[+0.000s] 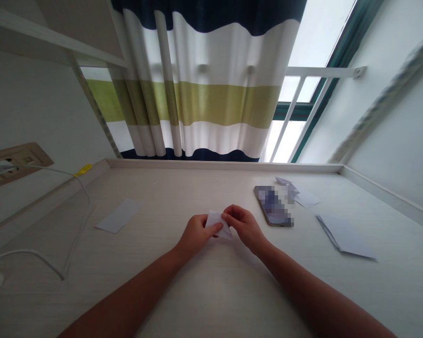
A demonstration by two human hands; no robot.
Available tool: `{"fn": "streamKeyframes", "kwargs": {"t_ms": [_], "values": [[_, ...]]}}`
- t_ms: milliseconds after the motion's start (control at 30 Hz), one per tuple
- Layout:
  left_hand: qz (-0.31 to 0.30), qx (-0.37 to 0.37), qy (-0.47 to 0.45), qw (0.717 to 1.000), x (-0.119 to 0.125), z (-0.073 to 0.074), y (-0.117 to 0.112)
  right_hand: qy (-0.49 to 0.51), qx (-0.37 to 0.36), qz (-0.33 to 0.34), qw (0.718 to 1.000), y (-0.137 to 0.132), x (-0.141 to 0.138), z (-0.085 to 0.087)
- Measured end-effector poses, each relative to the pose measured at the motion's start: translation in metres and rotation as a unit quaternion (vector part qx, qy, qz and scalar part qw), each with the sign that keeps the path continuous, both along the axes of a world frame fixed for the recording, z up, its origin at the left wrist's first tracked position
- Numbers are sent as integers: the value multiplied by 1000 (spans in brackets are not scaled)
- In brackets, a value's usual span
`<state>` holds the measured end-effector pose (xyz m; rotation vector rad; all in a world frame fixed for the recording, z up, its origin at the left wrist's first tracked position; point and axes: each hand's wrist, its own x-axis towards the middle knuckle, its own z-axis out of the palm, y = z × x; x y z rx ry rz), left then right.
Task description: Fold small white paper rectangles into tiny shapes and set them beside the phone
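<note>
Forearms [127, 307], hands [196, 236] [245, 227] pinching folded paper [216, 224] (desk edges [225, 164] far).

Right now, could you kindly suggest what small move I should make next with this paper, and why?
Probably crease the folded white paper with the right hand, since the left hand already grips it from the other side and can keep it steady.

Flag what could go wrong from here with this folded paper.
The folded white paper is pinched only between the fingers of the left hand and right hand, so it could slip or crease unevenly. The right hand is close to the smartphone, which could get nudged. If so, the loose paper pieces beside it might be pushed out of place.
</note>
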<state>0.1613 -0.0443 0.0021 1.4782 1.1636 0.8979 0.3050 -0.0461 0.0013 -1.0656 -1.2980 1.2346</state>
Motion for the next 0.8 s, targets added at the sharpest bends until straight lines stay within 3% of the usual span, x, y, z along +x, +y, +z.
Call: {"fn": "streamKeyframes", "kwargs": {"t_ms": [533,800], "values": [[14,14,-28,999,-1,-3,2,-50,-2,9,999,1,1,-1],[60,23,-45,997,-2,3,1,-75,-5,13,997,-1,2,0]]}}
